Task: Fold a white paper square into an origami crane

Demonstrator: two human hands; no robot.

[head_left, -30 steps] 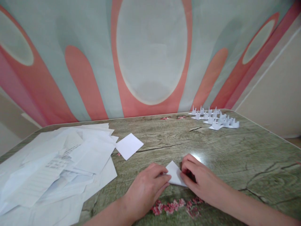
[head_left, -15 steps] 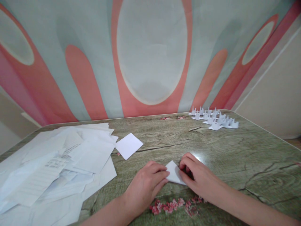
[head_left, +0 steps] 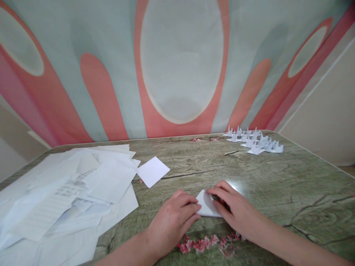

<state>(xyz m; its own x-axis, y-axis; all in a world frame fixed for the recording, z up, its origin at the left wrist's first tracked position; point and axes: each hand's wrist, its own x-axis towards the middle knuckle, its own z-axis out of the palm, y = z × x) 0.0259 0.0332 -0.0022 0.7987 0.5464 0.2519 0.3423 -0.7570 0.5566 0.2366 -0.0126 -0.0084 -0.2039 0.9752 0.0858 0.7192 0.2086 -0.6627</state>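
A folded piece of white paper (head_left: 207, 207), roughly triangular, lies on the table in front of me between my two hands. My left hand (head_left: 177, 218) pinches its left edge, fingertips and thumb closed on it. From the other side my right hand (head_left: 231, 207) has its index finger near the paper's top corner and its thumb on the right part, the fingers curled around that edge. The right side of the paper is partly hidden under my right fingers.
A large loose pile of white sheets (head_left: 63, 195), some printed, covers the table's left side. Beside it lies a white paper square (head_left: 153, 171). Several folded paper cranes (head_left: 253, 142) stand at the back right. A painted wall (head_left: 180, 74) rises behind the wood-patterned table (head_left: 277, 188).
My right index finger has shifted left toward the paper's top corner, and more of the paper's face shows between the fingers. My left hand keeps its hold. The view has shifted slightly.
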